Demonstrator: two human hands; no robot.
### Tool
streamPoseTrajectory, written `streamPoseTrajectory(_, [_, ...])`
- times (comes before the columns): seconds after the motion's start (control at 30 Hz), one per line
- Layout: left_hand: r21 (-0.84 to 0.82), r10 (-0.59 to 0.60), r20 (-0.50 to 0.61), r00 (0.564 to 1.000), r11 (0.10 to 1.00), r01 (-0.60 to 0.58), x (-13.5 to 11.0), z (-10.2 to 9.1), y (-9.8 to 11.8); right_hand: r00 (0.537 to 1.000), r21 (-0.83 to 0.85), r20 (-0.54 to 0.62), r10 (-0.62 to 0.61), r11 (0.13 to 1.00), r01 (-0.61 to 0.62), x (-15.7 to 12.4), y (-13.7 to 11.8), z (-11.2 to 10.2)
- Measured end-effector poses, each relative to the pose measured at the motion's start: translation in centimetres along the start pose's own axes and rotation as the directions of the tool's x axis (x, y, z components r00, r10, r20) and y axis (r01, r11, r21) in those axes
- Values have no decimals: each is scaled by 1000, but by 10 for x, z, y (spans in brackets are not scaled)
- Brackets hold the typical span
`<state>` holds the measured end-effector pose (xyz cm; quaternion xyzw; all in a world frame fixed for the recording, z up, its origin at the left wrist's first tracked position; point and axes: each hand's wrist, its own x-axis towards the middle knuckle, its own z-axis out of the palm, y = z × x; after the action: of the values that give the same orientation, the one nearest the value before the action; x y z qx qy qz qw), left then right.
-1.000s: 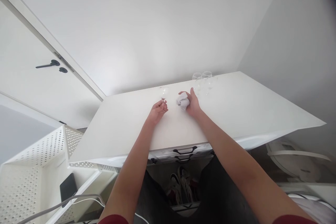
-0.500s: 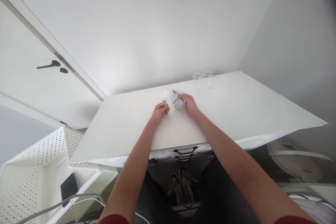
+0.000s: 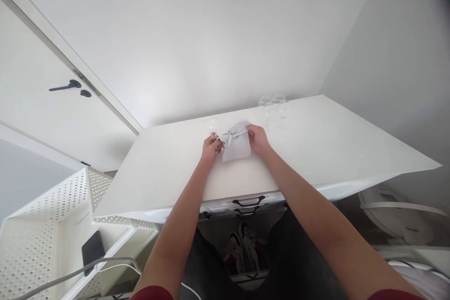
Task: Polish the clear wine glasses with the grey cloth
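Note:
My left hand (image 3: 210, 146) is closed round the stem of a clear stemmed glass (image 3: 211, 125), whose bowl stands above my fingers. The same hand also pinches one corner of a pale grey cloth (image 3: 236, 144). At the cloth's other side my right hand (image 3: 258, 139) grips its upper right edge, so the cloth hangs spread between the two hands, over the white cabinet top (image 3: 158, 164). Folds run across its upper part.
Several clear stemmed glasses (image 3: 272, 105) stand together at the back edge, right of my hands. Black handles (image 3: 249, 202) sit on the cabinet front. Below are shoes (image 3: 246, 248). At lower left is a white perforated shelf (image 3: 52, 201) with a black device (image 3: 93, 249).
The bunched cloth has been opened out between my hands, and my left hand has taken hold of its corner. The glass has shifted slightly left.

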<state>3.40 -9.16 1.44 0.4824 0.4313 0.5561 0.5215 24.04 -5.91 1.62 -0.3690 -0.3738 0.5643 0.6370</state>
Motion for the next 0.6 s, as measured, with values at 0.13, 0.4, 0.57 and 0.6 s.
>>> streamPoseTrajectory(0.13, [-22, 6, -46, 999, 1000, -7, 0, -1, 4, 990, 90, -60, 125, 989, -119, 6, 2, -6])
streamPoseTrajectory(0.4, [-92, 9, -142, 990, 996, -22, 3, -5, -3, 860, -34, 382, 339, 935, -353, -6, -1, 3])
streamPoseTrajectory(0.57, [-141, -56, -214, 975, 990, 26, 8, -10, -6, 949, 110, 163, 271, 951, -290, -2, 2, 3])
streamPoseTrajectory(0.6, [-148, -62, -230, 971, 989, 29, 8, -10, -5, 948, 91, 130, 290, 949, -303, 0, 4, 2])
